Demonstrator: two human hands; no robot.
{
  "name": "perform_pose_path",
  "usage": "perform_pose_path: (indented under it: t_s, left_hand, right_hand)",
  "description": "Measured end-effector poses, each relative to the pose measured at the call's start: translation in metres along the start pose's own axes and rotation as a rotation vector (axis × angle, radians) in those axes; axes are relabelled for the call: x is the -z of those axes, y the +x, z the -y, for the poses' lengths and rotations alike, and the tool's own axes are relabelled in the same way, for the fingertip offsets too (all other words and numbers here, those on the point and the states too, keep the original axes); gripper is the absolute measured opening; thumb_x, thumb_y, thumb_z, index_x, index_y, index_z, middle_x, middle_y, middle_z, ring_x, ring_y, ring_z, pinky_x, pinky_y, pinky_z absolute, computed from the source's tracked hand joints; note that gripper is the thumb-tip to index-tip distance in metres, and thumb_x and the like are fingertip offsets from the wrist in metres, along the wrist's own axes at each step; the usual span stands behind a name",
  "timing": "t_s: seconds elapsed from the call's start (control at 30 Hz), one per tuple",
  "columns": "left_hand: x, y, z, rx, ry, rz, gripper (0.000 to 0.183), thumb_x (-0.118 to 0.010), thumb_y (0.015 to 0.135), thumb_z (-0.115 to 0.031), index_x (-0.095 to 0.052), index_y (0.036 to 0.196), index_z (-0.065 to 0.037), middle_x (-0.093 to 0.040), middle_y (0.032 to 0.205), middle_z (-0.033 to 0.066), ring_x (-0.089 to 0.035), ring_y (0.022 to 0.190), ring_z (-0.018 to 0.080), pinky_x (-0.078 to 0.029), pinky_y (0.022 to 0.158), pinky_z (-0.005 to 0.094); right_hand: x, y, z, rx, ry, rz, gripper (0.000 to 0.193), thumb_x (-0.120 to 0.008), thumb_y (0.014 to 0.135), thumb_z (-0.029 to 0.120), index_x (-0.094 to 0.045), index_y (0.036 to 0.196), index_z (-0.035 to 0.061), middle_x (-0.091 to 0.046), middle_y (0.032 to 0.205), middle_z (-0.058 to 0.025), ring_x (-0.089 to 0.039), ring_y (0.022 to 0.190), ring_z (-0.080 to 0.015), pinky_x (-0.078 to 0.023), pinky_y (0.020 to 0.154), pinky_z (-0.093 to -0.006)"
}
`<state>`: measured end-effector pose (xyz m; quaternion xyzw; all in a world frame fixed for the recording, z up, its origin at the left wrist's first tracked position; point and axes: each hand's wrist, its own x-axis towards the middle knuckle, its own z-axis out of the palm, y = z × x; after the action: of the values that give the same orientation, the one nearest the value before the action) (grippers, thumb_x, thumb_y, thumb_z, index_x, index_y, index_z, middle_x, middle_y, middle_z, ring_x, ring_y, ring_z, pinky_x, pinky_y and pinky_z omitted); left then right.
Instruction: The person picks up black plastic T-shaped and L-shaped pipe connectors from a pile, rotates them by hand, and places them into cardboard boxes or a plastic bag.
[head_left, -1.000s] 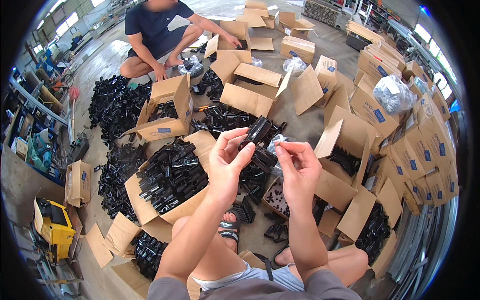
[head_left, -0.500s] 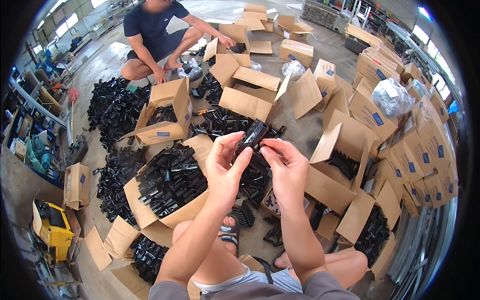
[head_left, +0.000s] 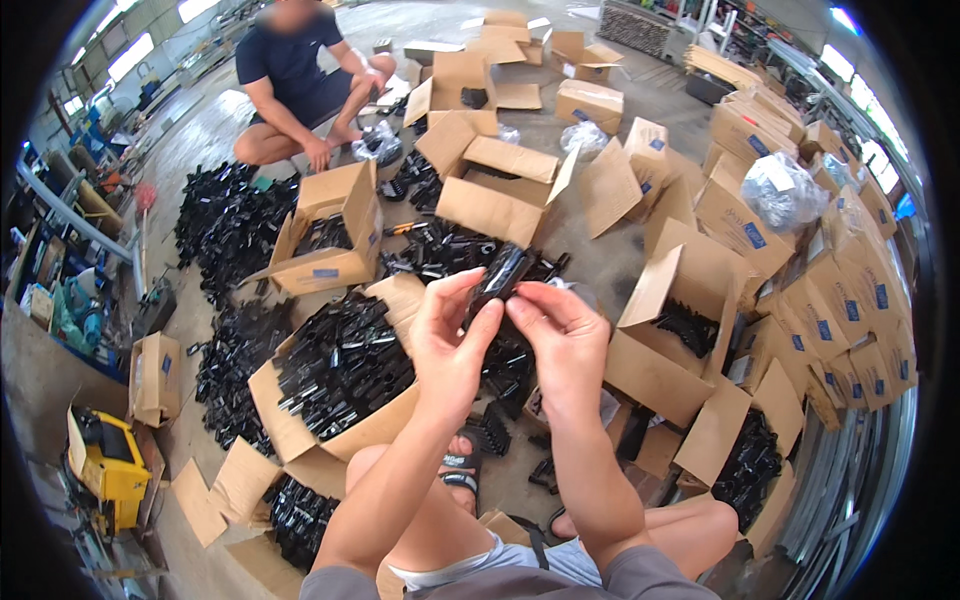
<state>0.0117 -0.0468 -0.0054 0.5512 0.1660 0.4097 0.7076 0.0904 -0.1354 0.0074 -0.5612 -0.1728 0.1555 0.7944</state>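
A glossy black tube-shaped part (head_left: pixel 503 270) is held up in front of me, tilted, between both hands. My left hand (head_left: pixel 452 335) grips it from the left with thumb and fingers. At its lower right side, the thumb and fingertips of my right hand (head_left: pixel 557 335) are pinched against it; whether they hold a smaller piece there I cannot make out. Beneath my hands lies a heap of similar black parts (head_left: pixel 440 248). An open carton (head_left: pixel 372 425) filled with black parts stands to the left of my left forearm.
A person (head_left: pixel 300 85) squats at the far left beside a heap of black parts (head_left: pixel 225 225). Open cartons (head_left: pixel 655 372) surround me, and closed cartons (head_left: pixel 745 225) are stacked at the right. A yellow case (head_left: pixel 120 485) stands at the lower left.
My right hand has shifted slightly left, closer along the black part. The other person's arm has drawn back from the far carton toward their knee.
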Motion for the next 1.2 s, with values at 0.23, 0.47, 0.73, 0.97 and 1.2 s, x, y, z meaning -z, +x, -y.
perform_pose_path:
  t_s: [0.23, 0.47, 0.73, 0.97, 1.2]
  left_hand:
    - [-0.002, -0.003, -0.009, -0.111, 0.047, -0.033, 0.036, -0.071, 0.09, 0.006, -0.061, 0.124, 0.0, -0.065, 0.114, 0.0058, -0.061, 0.111, 0.014, -0.049, 0.096, 0.0282]
    - [-0.013, -0.007, -0.007, -0.134, 0.099, 0.036, 0.035, -0.068, 0.09, 0.009, -0.061, 0.124, 0.001, -0.059, 0.112, 0.0043, -0.057, 0.106, 0.0129, -0.052, 0.087, 0.0244]
    - [-0.007, -0.006, -0.013, -0.086, 0.045, 0.023, 0.036, -0.07, 0.09, 0.004, -0.059, 0.124, 0.0, -0.063, 0.119, 0.0077, -0.059, 0.117, 0.0167, -0.044, 0.104, 0.032]
    - [-0.009, -0.006, -0.01, -0.134, 0.108, 0.019, 0.036, -0.069, 0.09, 0.009, -0.061, 0.124, 0.001, -0.06, 0.111, 0.0027, -0.057, 0.103, 0.0101, -0.054, 0.081, 0.0215]
    - [-0.007, -0.006, -0.006, -0.121, 0.076, 0.015, 0.036, -0.071, 0.09, 0.007, -0.062, 0.124, 0.0, -0.059, 0.112, 0.0013, -0.057, 0.101, 0.0084, -0.053, 0.077, 0.0188]
  right_hand:
    - [0.001, 0.001, -0.005, 0.08, -0.138, 0.064, 0.021, -0.078, 0.088, 0.01, -0.076, 0.107, 0.0003, -0.075, 0.109, -0.0106, -0.068, 0.107, -0.0191, -0.05, 0.096, -0.033]
    - [0.013, -0.002, -0.006, 0.054, -0.246, 0.036, 0.021, -0.071, 0.095, 0.02, -0.075, 0.107, 0.0031, -0.066, 0.129, -0.0141, -0.063, 0.117, -0.0237, -0.047, 0.095, -0.0367]
    - [0.004, -0.009, -0.006, 0.167, -0.299, 0.063, 0.02, -0.072, 0.094, 0.017, -0.073, 0.108, 0.0018, -0.065, 0.129, -0.0132, -0.063, 0.117, -0.0243, -0.047, 0.096, -0.0354]
    - [0.008, -0.005, -0.011, 0.06, -0.24, 0.043, 0.021, -0.072, 0.095, 0.018, -0.075, 0.108, 0.0021, -0.066, 0.127, -0.0116, -0.063, 0.117, -0.0221, -0.047, 0.097, -0.035]
    - [0.002, -0.008, -0.012, 0.228, -0.324, -0.01, 0.021, -0.07, 0.098, 0.02, -0.072, 0.105, 0.0006, -0.067, 0.124, -0.0138, -0.064, 0.115, -0.0256, -0.048, 0.099, -0.0368]
